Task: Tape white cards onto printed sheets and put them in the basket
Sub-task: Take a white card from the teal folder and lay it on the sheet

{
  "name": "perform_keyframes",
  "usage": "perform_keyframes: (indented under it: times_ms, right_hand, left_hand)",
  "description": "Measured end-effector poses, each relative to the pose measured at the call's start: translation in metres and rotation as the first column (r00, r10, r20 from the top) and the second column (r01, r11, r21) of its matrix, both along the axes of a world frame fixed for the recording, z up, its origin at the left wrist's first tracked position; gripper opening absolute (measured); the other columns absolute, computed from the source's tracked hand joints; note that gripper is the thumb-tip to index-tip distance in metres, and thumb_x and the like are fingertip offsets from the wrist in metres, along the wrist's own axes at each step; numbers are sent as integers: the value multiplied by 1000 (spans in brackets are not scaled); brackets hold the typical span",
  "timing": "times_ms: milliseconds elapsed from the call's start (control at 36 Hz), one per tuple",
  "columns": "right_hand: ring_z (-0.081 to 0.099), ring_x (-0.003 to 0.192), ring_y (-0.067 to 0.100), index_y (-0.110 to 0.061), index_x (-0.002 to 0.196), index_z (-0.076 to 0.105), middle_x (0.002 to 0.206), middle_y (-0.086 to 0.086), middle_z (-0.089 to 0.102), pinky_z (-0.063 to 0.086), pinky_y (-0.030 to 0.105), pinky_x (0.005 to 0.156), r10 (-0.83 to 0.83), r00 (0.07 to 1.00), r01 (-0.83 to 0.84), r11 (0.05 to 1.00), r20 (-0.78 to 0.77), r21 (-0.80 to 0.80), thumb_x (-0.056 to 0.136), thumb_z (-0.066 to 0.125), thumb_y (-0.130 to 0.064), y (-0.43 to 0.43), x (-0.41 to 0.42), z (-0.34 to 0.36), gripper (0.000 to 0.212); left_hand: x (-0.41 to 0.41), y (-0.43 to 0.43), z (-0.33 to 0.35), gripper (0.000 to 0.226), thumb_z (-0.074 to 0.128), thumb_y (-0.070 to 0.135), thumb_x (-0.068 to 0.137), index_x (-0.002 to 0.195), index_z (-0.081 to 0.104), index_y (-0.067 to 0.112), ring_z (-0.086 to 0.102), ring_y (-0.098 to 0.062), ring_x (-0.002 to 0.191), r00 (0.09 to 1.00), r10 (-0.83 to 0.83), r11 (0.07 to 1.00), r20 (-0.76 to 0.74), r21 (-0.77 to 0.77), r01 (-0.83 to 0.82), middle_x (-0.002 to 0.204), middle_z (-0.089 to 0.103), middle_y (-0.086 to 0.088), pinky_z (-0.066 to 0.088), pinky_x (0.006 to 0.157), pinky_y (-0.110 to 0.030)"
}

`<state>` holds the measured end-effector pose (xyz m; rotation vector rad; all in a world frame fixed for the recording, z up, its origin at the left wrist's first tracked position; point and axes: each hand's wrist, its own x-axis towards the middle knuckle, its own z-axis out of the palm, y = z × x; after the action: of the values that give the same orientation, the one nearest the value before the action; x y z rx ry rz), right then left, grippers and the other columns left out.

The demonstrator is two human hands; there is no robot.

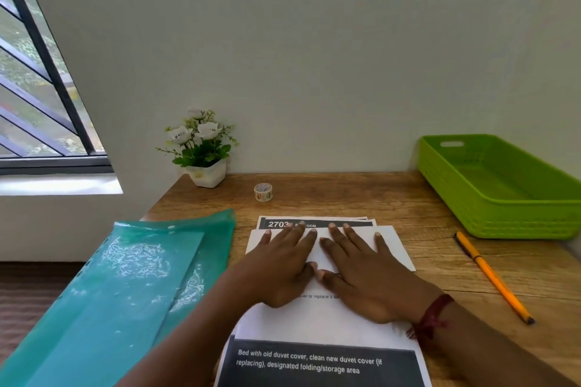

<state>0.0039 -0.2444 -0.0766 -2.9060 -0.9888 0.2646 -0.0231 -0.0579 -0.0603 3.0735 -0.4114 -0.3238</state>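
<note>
A: Count it, biggest first?
B: One wooden desk [361, 198], one teal folder [125, 286] overhanging its left edge, one green basket [490, 195] at the far right, a stack of printed sheets [320, 358] at the centre

A: And the card?
B: One plain white card [393, 248] atop the stack, left hand [283, 264] and right hand [367, 276] flat on it, fingers spread

A: Small things?
B: One pencil [493, 276], one tape roll [263, 192]; bare wood between card and basket
</note>
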Motion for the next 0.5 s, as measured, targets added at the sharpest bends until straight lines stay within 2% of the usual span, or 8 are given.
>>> perform_keyframes:
  times_ms: [83,278,333,417,500]
  right_hand:
    - [-26,145,12,-26,152,-17,159,-6,-23,-9,54,118,4,1000,-4,1000,26,-1,77,-11,-66,4,-1,-5,85]
    - [-28,144,13,-21,151,-19,159,-2,-26,-12,52,118,-32,999,32,999,10,18,63,-22,-67,7,0,-7,99]
    - [-27,144,14,-21,151,-19,159,-1,-26,-13,51,118,-46,999,45,999,11,3,70,-18,-68,8,0,-9,93]
    - [-25,146,16,-21,152,-18,159,1,-25,-13,49,118,-78,997,79,997,17,-21,97,3,-58,8,0,-11,70]
    - [-24,146,19,-20,152,-17,159,5,-26,-12,44,120,-127,992,127,991,4,-28,99,9,-56,6,2,-11,70]
  left_hand:
    - [1,-3,-10,64,19,43,105,155,-11,18,-14,-23,150,1000,-9,998,13,59,8,163,-15,-7,0,122,-52]
    - [4,-5,-15,64,19,42,104,155,-13,19,-17,-23,149,998,-1,996,59,90,-5,163,-19,-6,-3,121,-54]
    - [5,-5,-14,65,19,42,104,154,-14,19,-18,-23,149,999,12,997,43,75,-15,162,-20,-6,-3,121,-54]
    - [5,-4,-15,64,18,43,104,154,-15,19,-19,-22,149,999,35,997,18,65,-36,162,-20,-5,-4,121,-51]
    - [6,-3,-17,65,15,47,104,154,-17,19,-22,-22,148,997,72,996,-7,62,-71,161,-23,-7,-8,121,-49]
